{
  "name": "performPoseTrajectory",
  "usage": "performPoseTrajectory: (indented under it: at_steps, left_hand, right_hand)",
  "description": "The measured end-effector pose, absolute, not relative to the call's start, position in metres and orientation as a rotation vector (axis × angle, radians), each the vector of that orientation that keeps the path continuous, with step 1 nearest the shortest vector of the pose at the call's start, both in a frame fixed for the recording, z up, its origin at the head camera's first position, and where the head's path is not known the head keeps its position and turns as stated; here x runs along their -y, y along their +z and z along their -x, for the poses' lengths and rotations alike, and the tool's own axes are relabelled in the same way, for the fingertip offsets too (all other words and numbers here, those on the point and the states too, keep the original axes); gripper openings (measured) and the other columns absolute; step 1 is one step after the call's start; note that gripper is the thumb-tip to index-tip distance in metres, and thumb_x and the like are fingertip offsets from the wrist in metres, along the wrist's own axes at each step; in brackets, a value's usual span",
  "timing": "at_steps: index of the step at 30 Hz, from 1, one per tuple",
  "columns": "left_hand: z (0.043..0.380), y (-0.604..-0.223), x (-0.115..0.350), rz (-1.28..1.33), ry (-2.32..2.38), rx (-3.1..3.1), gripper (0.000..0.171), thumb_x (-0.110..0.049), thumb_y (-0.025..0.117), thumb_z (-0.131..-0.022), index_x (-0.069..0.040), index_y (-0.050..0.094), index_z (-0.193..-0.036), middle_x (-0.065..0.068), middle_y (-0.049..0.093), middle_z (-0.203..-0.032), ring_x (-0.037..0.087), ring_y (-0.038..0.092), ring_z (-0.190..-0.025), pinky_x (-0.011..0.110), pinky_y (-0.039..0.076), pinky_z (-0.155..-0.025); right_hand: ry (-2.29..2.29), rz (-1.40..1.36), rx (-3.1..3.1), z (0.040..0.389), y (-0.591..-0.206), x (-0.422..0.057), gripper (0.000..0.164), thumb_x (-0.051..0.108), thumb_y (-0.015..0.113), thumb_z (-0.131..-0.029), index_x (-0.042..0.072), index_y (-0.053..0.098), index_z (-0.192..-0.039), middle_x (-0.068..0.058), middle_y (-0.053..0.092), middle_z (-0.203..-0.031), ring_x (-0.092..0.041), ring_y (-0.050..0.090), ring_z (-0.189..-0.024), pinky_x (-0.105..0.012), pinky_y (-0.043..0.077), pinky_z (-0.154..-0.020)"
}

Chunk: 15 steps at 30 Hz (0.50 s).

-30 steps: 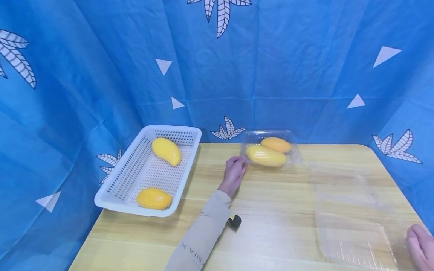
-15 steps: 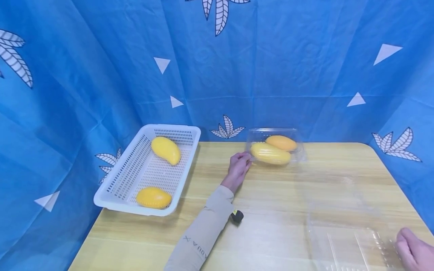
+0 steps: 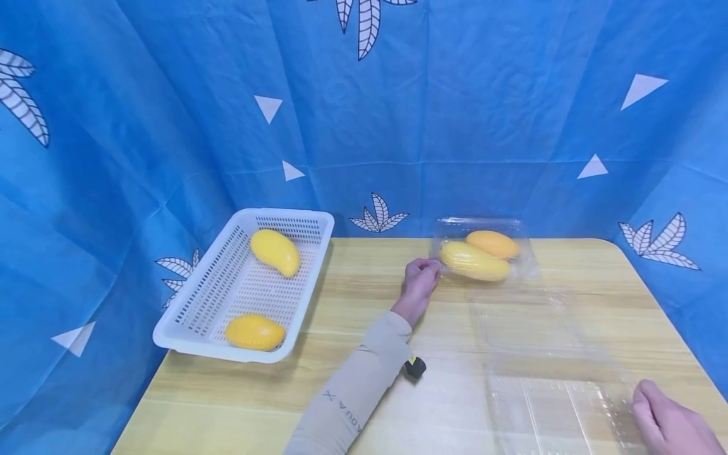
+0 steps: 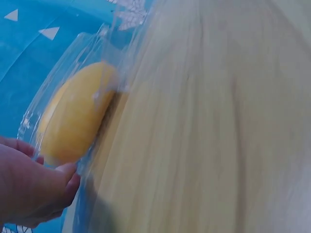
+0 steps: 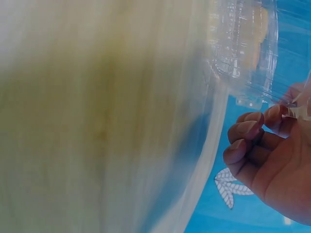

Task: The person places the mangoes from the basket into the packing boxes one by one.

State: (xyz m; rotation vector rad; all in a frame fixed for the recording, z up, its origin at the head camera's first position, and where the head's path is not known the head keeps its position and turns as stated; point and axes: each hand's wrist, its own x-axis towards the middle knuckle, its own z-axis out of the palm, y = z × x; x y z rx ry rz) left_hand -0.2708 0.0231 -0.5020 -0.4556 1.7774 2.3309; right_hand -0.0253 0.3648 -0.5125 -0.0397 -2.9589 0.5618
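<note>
At the table's back edge, my left hand (image 3: 419, 281) pinches the near left corner of a clear plastic clamshell box (image 3: 480, 222). Inside lie a yellow mango (image 3: 474, 261) and a more orange mango (image 3: 492, 243). The left wrist view has the left fingers (image 4: 70, 177) at the box's edge, beside a mango (image 4: 80, 111). At the front right, my right hand (image 3: 671, 417) holds the edge of a second clear clamshell (image 3: 546, 411), which lies unfolded with nothing in it. Thumb and index finger pinch its edge in the right wrist view, the other fingers (image 5: 238, 150) curled.
A white perforated basket (image 3: 199, 309) stands at the left with two mangoes, one at the back (image 3: 275, 253) and one at the front (image 3: 255, 332). Blue curtains (image 3: 483, 114) hang around the wooden table (image 3: 364, 278). A small black piece (image 3: 414, 366) shows beside the left sleeve.
The left hand and the filled clamshell have shifted right along the back edge. My right hand and the unfolded clamshell have moved left. The basket's mangoes have not moved.
</note>
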Motion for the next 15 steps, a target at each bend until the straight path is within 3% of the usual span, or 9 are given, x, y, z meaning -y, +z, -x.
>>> performPoseTrajectory:
  at_steps: [5,12,15]
  left_hand:
    - [0.269,-0.500,-0.035,0.508,2.317,-1.850,0.013,-0.002,0.068,-0.089,-0.005,0.067,-0.102,0.006,0.066,-0.099,0.017,0.059,-0.085,0.032,0.054,-0.080]
    - [0.269,-0.499,-0.044,0.454,2.338,-1.787,0.016,0.003,0.067,-0.088,-0.002,0.065,-0.103,0.007,0.065,-0.101,0.017,0.058,-0.087,0.037,0.054,-0.089]
    - [0.270,-0.501,-0.048,0.447,2.327,-1.801,0.015,0.004,0.068,-0.086,-0.003,0.067,-0.099,0.005,0.065,-0.099,0.017,0.058,-0.086,0.034,0.054,-0.086]
  right_hand:
    - [0.582,0.015,2.962,0.029,-0.510,-0.359,0.020,0.008,0.043,-0.101,0.015,0.040,-0.082,0.003,0.031,-0.063,-0.002,0.031,-0.054,-0.028,0.025,-0.049]
    - [0.583,0.031,3.011,0.031,-0.509,-0.354,0.020,0.009,0.042,-0.102,0.015,0.040,-0.083,0.002,0.032,-0.064,-0.003,0.032,-0.055,-0.028,0.026,-0.050]
    - [0.580,0.036,3.028,0.031,-0.509,-0.353,0.020,0.010,0.041,-0.103,0.015,0.040,-0.084,0.002,0.032,-0.065,-0.004,0.032,-0.055,-0.028,0.027,-0.050]
